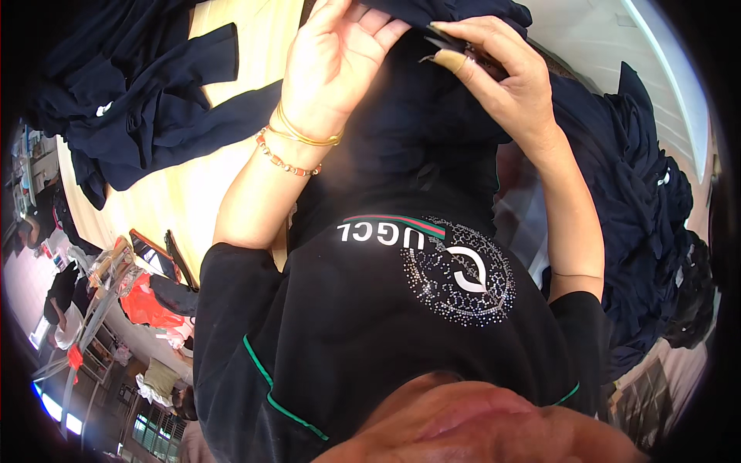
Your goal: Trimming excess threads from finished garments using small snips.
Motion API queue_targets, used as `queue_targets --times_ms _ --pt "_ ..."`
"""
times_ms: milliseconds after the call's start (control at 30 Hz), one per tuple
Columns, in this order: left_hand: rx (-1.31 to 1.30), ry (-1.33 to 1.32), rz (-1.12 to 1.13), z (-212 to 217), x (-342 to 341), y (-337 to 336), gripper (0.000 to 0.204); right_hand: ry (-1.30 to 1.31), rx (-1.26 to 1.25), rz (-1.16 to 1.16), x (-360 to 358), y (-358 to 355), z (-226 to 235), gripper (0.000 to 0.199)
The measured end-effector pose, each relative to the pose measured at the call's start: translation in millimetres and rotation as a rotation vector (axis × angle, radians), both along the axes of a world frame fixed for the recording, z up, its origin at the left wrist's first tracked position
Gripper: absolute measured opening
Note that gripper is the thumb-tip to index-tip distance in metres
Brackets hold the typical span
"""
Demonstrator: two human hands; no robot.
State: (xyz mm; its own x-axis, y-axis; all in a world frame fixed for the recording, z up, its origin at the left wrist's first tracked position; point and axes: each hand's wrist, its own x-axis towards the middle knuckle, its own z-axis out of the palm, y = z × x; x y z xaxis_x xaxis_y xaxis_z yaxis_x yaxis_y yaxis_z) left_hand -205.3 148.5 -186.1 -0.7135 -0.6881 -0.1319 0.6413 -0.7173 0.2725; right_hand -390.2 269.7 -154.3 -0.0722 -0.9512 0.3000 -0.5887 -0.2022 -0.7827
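In my right hand is a pair of small black thread snips, its blades pointing left, my thumb and fingers closed round it. My left hand is at the top edge with its palm showing, and its fingers meet a fold of a navy garment. The thumb's end is cut off by the frame, but the hand appears to grip the cloth. The snips' tips are close to the left fingertips, against the dark cloth. More of this garment hangs down in front of my body between my forearms.
Navy garments lie over a pale wooden tabletop on the left. A large heap of navy cloth is on the right, beside a white curved-looking panel. Red cloth and other people show at the lower left.
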Motion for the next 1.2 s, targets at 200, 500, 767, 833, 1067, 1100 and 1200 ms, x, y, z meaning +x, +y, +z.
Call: queue_targets --times_ms 200,500,767,833,1067,1100,1200 --pt "0.139 -0.023 0.007 14 -6 4 0.023 0.030 -0.038 -0.014 4 0 -5 0.034" --pt "0.186 0.184 -0.091 1 -3 6 0.027 0.017 -0.136 -0.092 9 -4 -1 0.027" --pt "0.172 0.155 -0.110 7 -4 7 0.028 0.038 -0.199 -0.122 11 -4 -3 0.027" --pt "0.160 0.118 -0.084 9 -4 8 0.029 0.032 -0.208 -0.133 12 -4 -4 0.026" --pt "0.202 0.152 -0.075 6 -4 7 0.028 -0.022 -0.216 -0.145 12 -4 -4 0.023" --pt "0.190 0.125 -0.061 6 -4 7 0.028 -0.023 -0.217 -0.148 12 -4 -4 0.023" --pt "0.177 0.098 -0.049 6 -5 7 0.028 -0.072 -0.193 -0.138 11 -4 -5 0.022"
